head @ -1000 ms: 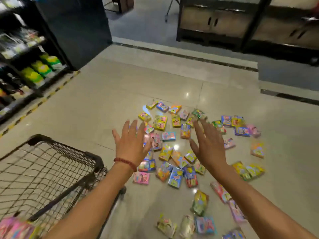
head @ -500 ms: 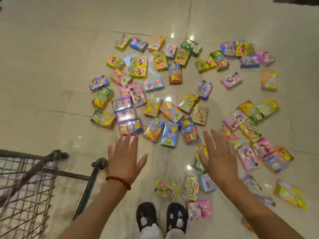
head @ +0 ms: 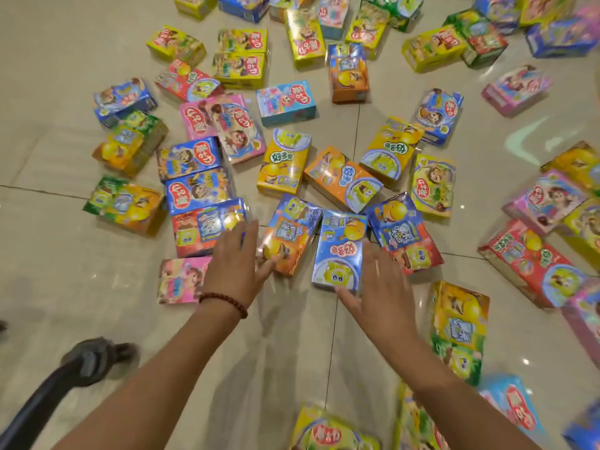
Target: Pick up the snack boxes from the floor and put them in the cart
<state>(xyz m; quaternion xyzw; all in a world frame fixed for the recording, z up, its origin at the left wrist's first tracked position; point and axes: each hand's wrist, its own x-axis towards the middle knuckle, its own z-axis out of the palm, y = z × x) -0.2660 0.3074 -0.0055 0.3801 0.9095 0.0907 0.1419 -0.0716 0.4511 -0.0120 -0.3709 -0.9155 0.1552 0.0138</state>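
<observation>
Over scattered snack boxes (head: 282, 160) on the floor (head: 48, 287), L hand (head: 235, 267) & R hand (head: 383, 287) were spread flat, nothing gripped.

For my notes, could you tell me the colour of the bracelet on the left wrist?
Dark reddish-brown beads, clearest in the head view: bracelet.

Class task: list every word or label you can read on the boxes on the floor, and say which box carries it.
"好多鱼", upside down: on the yellow box and the light blue box.
Red oval logo on the blue box, and others like it: too blurred to read.
All small print: unreadable.
</observation>
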